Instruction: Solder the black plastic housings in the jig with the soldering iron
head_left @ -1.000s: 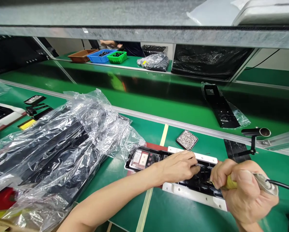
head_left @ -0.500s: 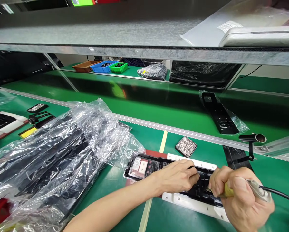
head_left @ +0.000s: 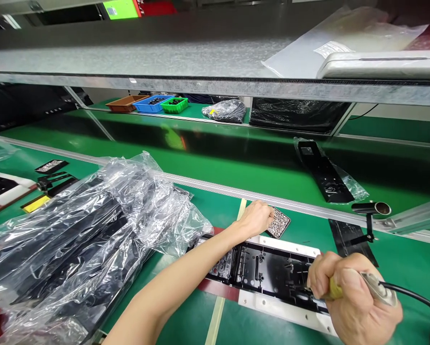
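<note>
My right hand (head_left: pixel 354 292) is wrapped round a corded electric screwdriver (head_left: pixel 336 289); its tip is hidden behind the fingers, over the right end of a long black plastic housing (head_left: pixel 272 270). The housing lies open side up between white fixture rails (head_left: pixel 283 311) on a reddish base. Beyond its far rail, my left hand (head_left: pixel 257 218) is at the left edge of a small black tray (head_left: pixel 278 223) full of tiny metal pieces that look like screws. Its fingers are curled and pressed together; what they hold, if anything, is hidden.
Plastic-wrapped dark parts (head_left: pixel 103 230) cover the left of the bench. A black panel (head_left: pixel 324 172) lies behind the metal rail, and a metal tube on a bracket (head_left: pixel 371 208) stands at right. A shelf (head_left: pixel 200 85) crosses above; coloured bins (head_left: pixel 153 103) sit at the back.
My left hand has moved from over the black housing, away from me, to the small tray. More of the housing's inside now shows. My right hand stays put with the electric screwdriver.
</note>
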{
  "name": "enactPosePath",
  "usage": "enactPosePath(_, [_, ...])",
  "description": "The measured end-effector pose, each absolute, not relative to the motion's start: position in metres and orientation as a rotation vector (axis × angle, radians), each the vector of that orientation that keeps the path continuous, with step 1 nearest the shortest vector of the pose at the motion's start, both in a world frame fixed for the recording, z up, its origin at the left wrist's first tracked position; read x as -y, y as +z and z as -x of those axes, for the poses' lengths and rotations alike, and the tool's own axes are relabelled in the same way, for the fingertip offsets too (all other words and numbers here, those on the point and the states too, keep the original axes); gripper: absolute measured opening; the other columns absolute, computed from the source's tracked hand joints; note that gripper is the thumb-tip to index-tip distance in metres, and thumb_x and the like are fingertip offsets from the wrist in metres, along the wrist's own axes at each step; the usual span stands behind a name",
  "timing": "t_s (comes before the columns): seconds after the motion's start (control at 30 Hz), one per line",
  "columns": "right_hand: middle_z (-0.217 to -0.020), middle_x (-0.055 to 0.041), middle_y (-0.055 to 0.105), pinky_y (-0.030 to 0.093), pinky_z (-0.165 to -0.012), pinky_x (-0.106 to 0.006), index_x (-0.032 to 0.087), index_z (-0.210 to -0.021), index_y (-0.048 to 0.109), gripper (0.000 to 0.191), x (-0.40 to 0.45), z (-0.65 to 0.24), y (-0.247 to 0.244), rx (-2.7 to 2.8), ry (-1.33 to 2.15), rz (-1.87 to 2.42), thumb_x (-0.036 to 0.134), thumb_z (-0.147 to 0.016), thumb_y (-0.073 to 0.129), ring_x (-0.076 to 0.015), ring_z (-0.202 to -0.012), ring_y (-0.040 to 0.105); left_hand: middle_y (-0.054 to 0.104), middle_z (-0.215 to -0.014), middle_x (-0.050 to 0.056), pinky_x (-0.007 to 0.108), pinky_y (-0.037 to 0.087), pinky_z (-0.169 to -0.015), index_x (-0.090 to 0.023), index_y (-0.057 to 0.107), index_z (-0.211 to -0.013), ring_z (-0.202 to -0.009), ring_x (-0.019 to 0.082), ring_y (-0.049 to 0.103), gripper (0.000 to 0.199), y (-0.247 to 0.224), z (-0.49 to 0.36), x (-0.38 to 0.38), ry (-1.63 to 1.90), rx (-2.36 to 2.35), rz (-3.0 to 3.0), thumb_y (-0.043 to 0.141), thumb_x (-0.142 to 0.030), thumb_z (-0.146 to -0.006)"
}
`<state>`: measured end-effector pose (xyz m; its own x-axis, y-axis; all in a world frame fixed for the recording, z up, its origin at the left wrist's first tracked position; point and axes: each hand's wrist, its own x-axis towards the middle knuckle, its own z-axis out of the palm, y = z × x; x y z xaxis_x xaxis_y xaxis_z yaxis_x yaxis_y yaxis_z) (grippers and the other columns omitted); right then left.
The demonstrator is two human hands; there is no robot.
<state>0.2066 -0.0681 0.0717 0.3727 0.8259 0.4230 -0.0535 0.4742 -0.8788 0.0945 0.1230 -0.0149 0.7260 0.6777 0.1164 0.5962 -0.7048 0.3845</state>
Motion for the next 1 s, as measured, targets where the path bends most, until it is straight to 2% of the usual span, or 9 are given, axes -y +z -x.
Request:
enactPosePath(0.13, [-0.053, 0.0004, 0.056, 0.041, -0.043, -0.026, 0.020, -0.069, 0.054, 0.032, 0.067, -0.207, 0.070, 1.039, 0.682, 0.912, 0.022, -0.101, 0.058, -0.0141, -0.045, 0.054, 0.076, -0.090, 0.015, 0.043, 0.057, -0.095, -0.012, 0.075, -0.082, -0.098, 0.030, 0.070, 0.017, -0.015, -0.105, -0.120, 0.324, -1.004, -2.623, 0.060, -0.009, -0.090])
enactPosePath(0.23, [-0.053, 0.0004, 0.056, 0.043, -0.043, -0.028, 0.020, -0.069, 0.055, 0.031, 0.068, -0.209, 0.070, 1.038, 0.676, 0.903, 0.024, -0.099, 0.061, -0.0144, -0.045, 0.054, 0.076, -0.091, 0.016, 0.044, 0.056, -0.099, -0.011, 0.073, -0.080, -0.101, 0.031, 0.070, 0.016, -0.003, -0.106, -0.116, 0.331, -1.005, -2.596, 0.060, -0.006, -0.089])
enactPosePath(0.33, [-0.054, 0.0009, 0.056, 0.043, -0.044, -0.029, 0.020, -0.070, 0.055, 0.029, 0.069, -0.210, 0.069, 1.020, 0.681, 0.897, 0.022, -0.098, 0.064, -0.0147, -0.046, 0.054, 0.077, -0.090, 0.013, 0.042, 0.056, -0.097, -0.012, 0.073, -0.085, -0.096, 0.029, 0.072, 0.016, 0.015, -0.096, -0.110, 0.373, -1.048, -2.505, 0.058, -0.007, -0.090])
enactPosePath(0.5, [-0.055, 0.0024, 0.054, 0.041, -0.044, -0.032, 0.021, -0.073, 0.056, 0.025, 0.069, -0.210, 0.064, 1.005, 0.662, 0.905, 0.019, -0.095, 0.068, -0.0157, -0.046, 0.055, 0.079, -0.090, 0.002, 0.028, 0.056, -0.081, -0.017, 0.071, -0.087, -0.082, 0.017, 0.072, 0.014, 0.044, -0.057, -0.074, 0.413, -1.044, -2.303, 0.059, -0.011, -0.093])
enactPosePath(0.57, [-0.054, 0.0027, 0.054, 0.040, -0.042, -0.032, 0.021, -0.072, 0.056, 0.026, 0.069, -0.209, 0.064, 1.003, 0.660, 0.912, 0.020, -0.094, 0.069, -0.0158, -0.044, 0.054, 0.079, -0.089, -0.001, 0.025, 0.054, -0.078, -0.018, 0.072, -0.085, -0.081, 0.015, 0.071, 0.013, 0.049, -0.040, -0.053, 0.494, -0.984, -2.167, 0.063, -0.011, -0.092])
enactPosePath(0.67, [-0.054, 0.0027, 0.055, 0.041, -0.041, -0.032, 0.021, -0.071, 0.057, 0.026, 0.068, -0.209, 0.065, 1.016, 0.664, 0.904, 0.018, -0.094, 0.069, -0.0161, -0.044, 0.055, 0.079, -0.089, 0.001, 0.026, 0.053, -0.078, -0.018, 0.076, -0.091, -0.085, 0.016, 0.070, 0.009, 0.048, -0.019, -0.025, 0.600, -0.907, -1.983, 0.069, -0.013, -0.091])
enactPosePath(0.8, [-0.055, 0.0028, 0.055, 0.040, -0.040, -0.032, 0.021, -0.071, 0.056, 0.026, 0.069, -0.209, 0.067, 1.031, 0.643, 0.897, 0.015, -0.094, 0.067, -0.0160, -0.044, 0.054, 0.078, -0.092, 0.003, 0.030, 0.052, -0.086, -0.018, 0.079, -0.095, -0.094, 0.020, 0.068, 0.007, 0.037, -0.002, -0.005, 0.523, -0.870, -2.054, 0.073, -0.021, -0.096])
enactPosePath(1.0, [-0.055, 0.0023, 0.055, 0.040, -0.039, -0.032, 0.021, -0.073, 0.058, 0.024, 0.068, -0.207, 0.068, 1.045, 0.628, 0.895, 0.017, -0.095, 0.066, -0.0163, -0.044, 0.054, 0.078, -0.098, 0.004, 0.032, 0.050, -0.088, -0.016, 0.078, -0.097, -0.089, 0.019, 0.064, 0.019, 0.023, 0.005, -0.005, 0.433, -0.584, -2.443, 0.061, -0.020, -0.104])
